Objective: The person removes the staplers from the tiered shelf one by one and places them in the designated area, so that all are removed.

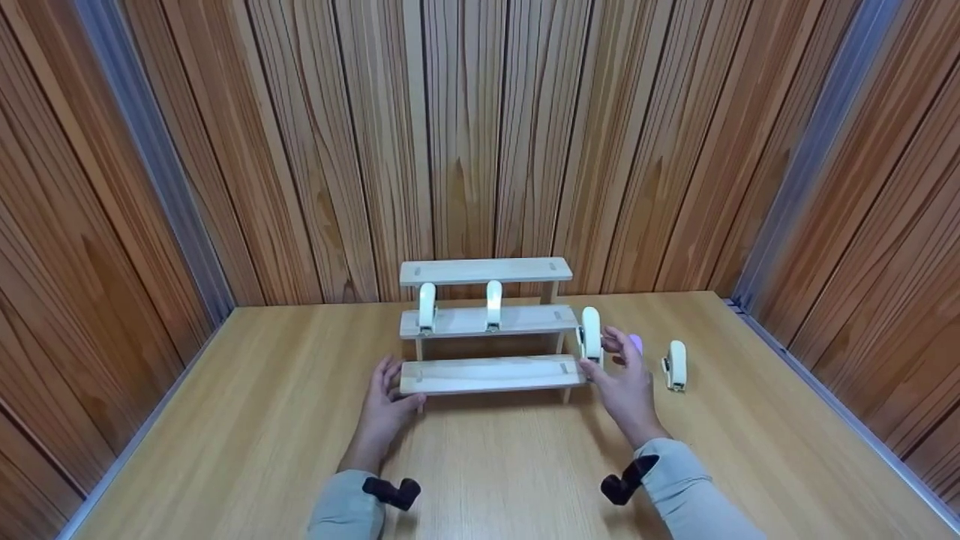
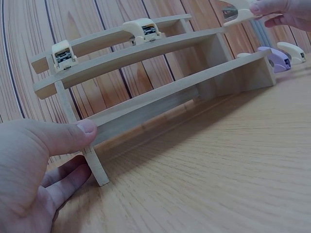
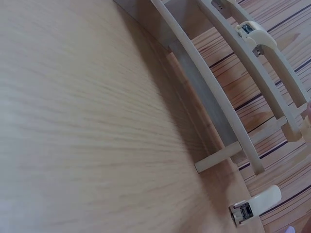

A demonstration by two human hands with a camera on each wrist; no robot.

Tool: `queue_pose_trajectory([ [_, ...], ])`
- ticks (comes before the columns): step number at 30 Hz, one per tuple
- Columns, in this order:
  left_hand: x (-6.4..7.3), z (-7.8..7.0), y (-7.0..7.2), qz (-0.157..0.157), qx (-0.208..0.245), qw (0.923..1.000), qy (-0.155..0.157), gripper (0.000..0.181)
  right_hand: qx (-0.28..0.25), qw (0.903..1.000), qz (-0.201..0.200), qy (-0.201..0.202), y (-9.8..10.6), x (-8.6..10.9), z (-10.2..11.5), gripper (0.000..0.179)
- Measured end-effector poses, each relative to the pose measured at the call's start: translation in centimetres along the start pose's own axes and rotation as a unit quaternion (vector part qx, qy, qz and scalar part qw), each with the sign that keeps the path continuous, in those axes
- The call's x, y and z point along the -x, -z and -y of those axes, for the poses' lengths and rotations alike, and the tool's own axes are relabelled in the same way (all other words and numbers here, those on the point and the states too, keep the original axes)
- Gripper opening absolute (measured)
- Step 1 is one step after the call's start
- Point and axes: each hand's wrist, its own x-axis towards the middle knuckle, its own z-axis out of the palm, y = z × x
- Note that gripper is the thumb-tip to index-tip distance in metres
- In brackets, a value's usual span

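Observation:
A three-step wooden display stand [image 1: 491, 376] stands on the table. My left hand [image 1: 386, 409] grips its lower left end; in the left wrist view the thumb [image 2: 86, 127] presses the lowest board's end and the fingers lie by the leg. My right hand [image 1: 626, 386] pinches a cream stapler [image 1: 591, 334] upright beside the stand's right end, raised off the table in the left wrist view. Two more cream staplers, a left one [image 1: 427, 307] and a centre one [image 1: 493, 306], sit on the middle step. The right wrist view barely catches the right hand at its edge.
Right of the right hand, a cream stapler [image 1: 676, 366] lies on the table [image 1: 247, 420]. A purple stapler [image 2: 278, 59] is mostly hidden behind the right hand in the head view. Wood-panelled walls [image 1: 465, 135] enclose the table at the back and sides.

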Motion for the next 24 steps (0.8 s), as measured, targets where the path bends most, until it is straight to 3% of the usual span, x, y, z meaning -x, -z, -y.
queue_pose_trajectory([
  [24, 0.1, -0.1, 0.1, 0.010, 0.006, 0.9999, 0.002, 0.099, 0.010, 0.9998, -0.004, -0.019, 1.2, 2.0, -2.4, 0.065],
])
